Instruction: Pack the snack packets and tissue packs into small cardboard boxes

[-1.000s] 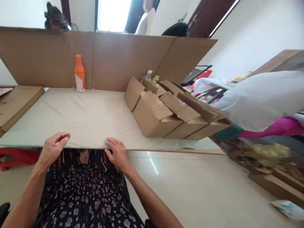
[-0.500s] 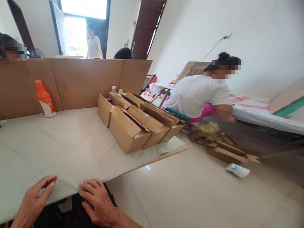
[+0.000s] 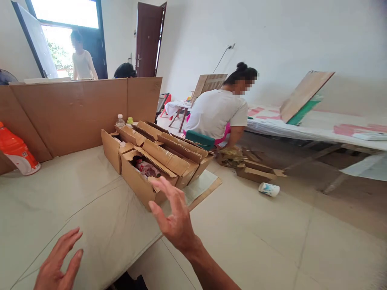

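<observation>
My right hand (image 3: pixel 173 215) is raised with fingers spread, its fingertips by the near right corner of the front cardboard box (image 3: pixel 136 189); whether they touch it I cannot tell. That box is uncovered at the top and shows something reddish in clear wrapping (image 3: pixel 147 167). Against it stand several more narrow cardboard boxes (image 3: pixel 172 155) with loose flaps. My left hand (image 3: pixel 60 262) hovers over the near left part of the table (image 3: pixel 90 205), fingers apart and holding nothing.
An orange bottle (image 3: pixel 19 149) stands at the left before a cardboard partition (image 3: pixel 81 112). Two small bottles (image 3: pixel 120 120) are behind the boxes. A seated person (image 3: pixel 217 112) bends toward an open box (image 3: pixel 255 171) on the floor, near a white tub (image 3: pixel 269 189).
My right hand has risen from the table edge to the front box, whose top flap is now open. My left hand has opened wider. The view has swung right.
</observation>
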`<action>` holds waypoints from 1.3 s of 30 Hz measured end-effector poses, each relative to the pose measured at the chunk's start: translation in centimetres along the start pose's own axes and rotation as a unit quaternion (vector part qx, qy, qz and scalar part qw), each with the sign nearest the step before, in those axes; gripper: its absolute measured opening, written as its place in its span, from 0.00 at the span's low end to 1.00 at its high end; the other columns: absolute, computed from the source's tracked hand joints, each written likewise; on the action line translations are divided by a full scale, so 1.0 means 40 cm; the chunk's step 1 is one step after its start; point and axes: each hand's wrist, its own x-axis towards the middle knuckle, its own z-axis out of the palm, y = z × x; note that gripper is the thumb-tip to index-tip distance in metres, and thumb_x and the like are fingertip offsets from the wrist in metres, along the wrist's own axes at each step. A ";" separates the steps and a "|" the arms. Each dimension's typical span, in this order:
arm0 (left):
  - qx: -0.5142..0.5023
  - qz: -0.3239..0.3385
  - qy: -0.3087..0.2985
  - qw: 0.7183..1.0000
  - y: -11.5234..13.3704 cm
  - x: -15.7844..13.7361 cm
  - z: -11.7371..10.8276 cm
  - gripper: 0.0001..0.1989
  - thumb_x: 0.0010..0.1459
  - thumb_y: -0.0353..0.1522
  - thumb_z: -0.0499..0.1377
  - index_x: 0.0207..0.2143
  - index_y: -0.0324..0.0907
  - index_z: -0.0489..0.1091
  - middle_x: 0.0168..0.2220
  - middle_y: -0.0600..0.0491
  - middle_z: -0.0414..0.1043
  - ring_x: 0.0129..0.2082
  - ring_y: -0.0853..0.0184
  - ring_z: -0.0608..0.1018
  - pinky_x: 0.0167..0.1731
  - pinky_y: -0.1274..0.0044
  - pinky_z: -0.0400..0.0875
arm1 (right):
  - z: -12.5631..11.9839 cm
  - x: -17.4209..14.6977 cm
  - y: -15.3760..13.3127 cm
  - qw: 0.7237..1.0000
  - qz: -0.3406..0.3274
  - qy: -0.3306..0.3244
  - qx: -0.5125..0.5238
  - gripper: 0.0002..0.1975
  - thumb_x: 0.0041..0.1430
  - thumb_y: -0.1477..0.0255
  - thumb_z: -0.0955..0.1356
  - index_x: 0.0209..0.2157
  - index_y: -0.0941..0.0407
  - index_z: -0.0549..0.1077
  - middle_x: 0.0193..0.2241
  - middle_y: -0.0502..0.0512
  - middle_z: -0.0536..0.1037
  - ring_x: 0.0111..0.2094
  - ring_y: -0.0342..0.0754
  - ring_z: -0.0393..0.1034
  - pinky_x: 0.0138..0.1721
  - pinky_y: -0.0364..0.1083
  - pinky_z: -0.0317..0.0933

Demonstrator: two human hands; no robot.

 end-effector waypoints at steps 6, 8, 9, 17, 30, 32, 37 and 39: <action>0.050 0.266 0.070 0.960 0.214 0.291 0.096 0.24 0.65 0.24 0.52 0.62 0.41 0.62 0.64 0.39 0.65 0.64 0.55 0.69 0.57 0.62 0.74 | 0.006 0.010 -0.003 0.994 -0.020 -0.053 0.091 0.20 0.67 0.74 0.65 0.60 0.50 0.66 0.44 0.55 0.82 0.46 0.51 0.75 0.48 0.53 0.69; 0.035 0.287 0.067 0.955 0.245 0.352 0.143 0.24 0.63 0.22 0.51 0.61 0.40 0.62 0.64 0.38 0.64 0.65 0.53 0.68 0.57 0.60 0.73 | -0.002 0.009 0.013 0.995 -0.017 -0.063 0.073 0.19 0.67 0.73 0.66 0.58 0.51 0.68 0.47 0.56 0.81 0.49 0.52 0.75 0.48 0.53 0.69; 0.021 0.286 0.067 0.956 0.252 0.372 0.164 0.24 0.63 0.21 0.51 0.61 0.40 0.62 0.63 0.38 0.64 0.64 0.53 0.68 0.57 0.60 0.73 | -0.006 0.008 0.022 0.997 -0.020 -0.059 0.051 0.20 0.66 0.72 0.66 0.58 0.51 0.68 0.49 0.58 0.80 0.50 0.53 0.74 0.50 0.54 0.69; -0.063 0.152 0.030 0.986 0.186 0.329 0.223 0.29 0.62 0.25 0.54 0.65 0.43 0.55 0.66 0.36 0.60 0.64 0.54 0.69 0.56 0.60 0.74 | 0.050 0.018 0.094 0.997 -0.023 -0.019 -0.075 0.23 0.66 0.68 0.67 0.61 0.55 0.66 0.43 0.58 0.82 0.48 0.55 0.75 0.48 0.55 0.65; -0.034 0.189 0.049 0.980 0.180 0.328 0.173 0.29 0.61 0.24 0.53 0.65 0.41 0.56 0.67 0.35 0.57 0.65 0.51 0.67 0.56 0.59 0.72 | 0.004 0.067 0.096 0.980 0.045 -0.118 0.154 0.19 0.72 0.66 0.58 0.46 0.53 0.79 0.44 0.56 0.83 0.48 0.51 0.77 0.50 0.53 0.69; -0.027 0.245 0.064 0.967 0.223 0.366 0.177 0.31 0.59 0.22 0.53 0.65 0.40 0.55 0.68 0.35 0.56 0.68 0.50 0.62 0.59 0.58 0.69 | -0.014 0.112 0.113 0.967 0.096 -0.164 0.170 0.21 0.73 0.65 0.56 0.49 0.53 0.78 0.49 0.56 0.82 0.51 0.50 0.76 0.52 0.51 0.69; -0.019 0.353 0.060 0.933 0.307 0.480 0.208 0.29 0.56 0.20 0.52 0.61 0.38 0.62 0.61 0.42 0.69 0.66 0.53 0.65 0.61 0.61 0.65 | 0.008 0.246 0.136 0.935 0.056 -0.343 0.066 0.17 0.68 0.71 0.61 0.53 0.55 0.74 0.54 0.59 0.78 0.56 0.52 0.71 0.59 0.54 0.63; -0.018 0.354 0.057 0.933 0.306 0.492 0.226 0.18 0.58 0.21 0.52 0.49 0.39 0.70 0.50 0.45 0.77 0.59 0.54 0.72 0.58 0.62 0.67 | 0.021 0.280 0.123 0.905 0.020 -0.426 -0.006 0.16 0.66 0.75 0.61 0.50 0.57 0.75 0.51 0.61 0.79 0.53 0.51 0.72 0.58 0.53 0.64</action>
